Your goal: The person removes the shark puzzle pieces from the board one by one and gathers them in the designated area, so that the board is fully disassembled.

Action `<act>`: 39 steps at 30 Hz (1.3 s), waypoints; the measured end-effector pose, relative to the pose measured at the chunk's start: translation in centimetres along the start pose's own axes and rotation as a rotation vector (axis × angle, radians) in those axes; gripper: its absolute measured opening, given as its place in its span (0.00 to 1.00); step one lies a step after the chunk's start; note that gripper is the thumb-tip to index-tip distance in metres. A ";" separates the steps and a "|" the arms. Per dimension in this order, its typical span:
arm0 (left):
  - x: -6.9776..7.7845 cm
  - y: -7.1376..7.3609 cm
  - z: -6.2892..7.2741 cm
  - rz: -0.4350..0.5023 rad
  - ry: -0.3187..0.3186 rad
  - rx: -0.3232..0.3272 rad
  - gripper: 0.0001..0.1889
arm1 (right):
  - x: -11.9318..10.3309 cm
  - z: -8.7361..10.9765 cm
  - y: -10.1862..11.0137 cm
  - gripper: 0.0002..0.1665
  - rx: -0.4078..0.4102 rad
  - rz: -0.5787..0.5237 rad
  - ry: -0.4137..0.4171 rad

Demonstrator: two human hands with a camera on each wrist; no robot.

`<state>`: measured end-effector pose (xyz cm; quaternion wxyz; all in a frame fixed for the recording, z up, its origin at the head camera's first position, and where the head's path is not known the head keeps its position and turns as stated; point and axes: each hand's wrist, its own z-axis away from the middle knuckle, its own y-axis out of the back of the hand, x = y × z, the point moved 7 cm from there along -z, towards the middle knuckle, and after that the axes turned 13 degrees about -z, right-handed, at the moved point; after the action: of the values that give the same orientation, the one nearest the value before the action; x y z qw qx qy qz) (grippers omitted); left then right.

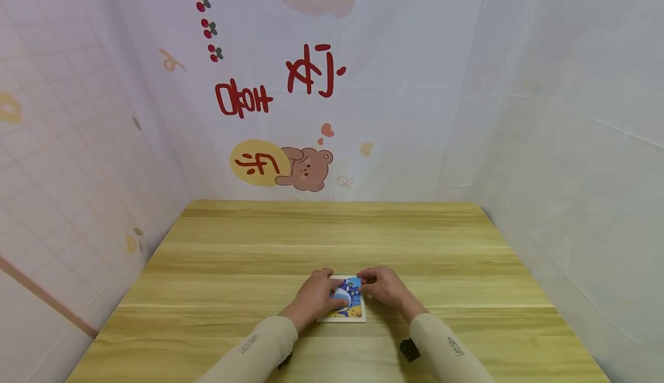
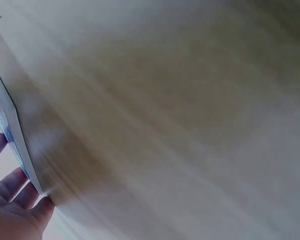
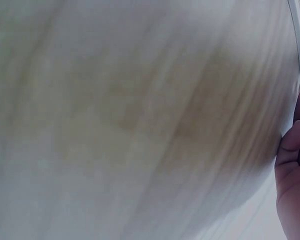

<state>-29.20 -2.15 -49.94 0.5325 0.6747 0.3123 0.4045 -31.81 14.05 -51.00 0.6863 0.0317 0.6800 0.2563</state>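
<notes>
A small square jigsaw puzzle (image 1: 355, 312) in a white frame lies on the table, its picture mostly blue with yellow along the near side. My left hand (image 1: 314, 296) rests over its left part, thumb and forefinger on the picture and other fingers by the far left corner. In the left wrist view, fingertips of this hand (image 2: 20, 200) touch the frame's edge (image 2: 21, 132). At the far right corner my right hand (image 1: 385, 286) pinches a light blue puzzle piece (image 1: 355, 282) over the picture. The right wrist view shows only curled fingers (image 3: 295, 142) beside the frame.
The wood-grain table (image 1: 332, 233) reaches back to a white cloth wall (image 1: 404, 112) printed with a bear and red characters. Pale cloth walls also stand at the left and right. Dark objects (image 1: 409, 349) show under both wrists.
</notes>
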 end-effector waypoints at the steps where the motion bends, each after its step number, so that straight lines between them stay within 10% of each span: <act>1: 0.0 -0.1 0.0 0.006 -0.001 0.003 0.29 | 0.0 0.0 0.1 0.17 -0.001 -0.005 -0.002; 39: 0.5 0.1 0.2 0.036 0.014 -0.014 0.28 | 6.1 6.5 14.3 0.27 0.041 -0.014 -0.113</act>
<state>-28.81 -1.87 -49.80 0.5275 0.6739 0.3009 0.4208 -30.39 30.81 -50.58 0.7247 0.0555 0.6453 0.2352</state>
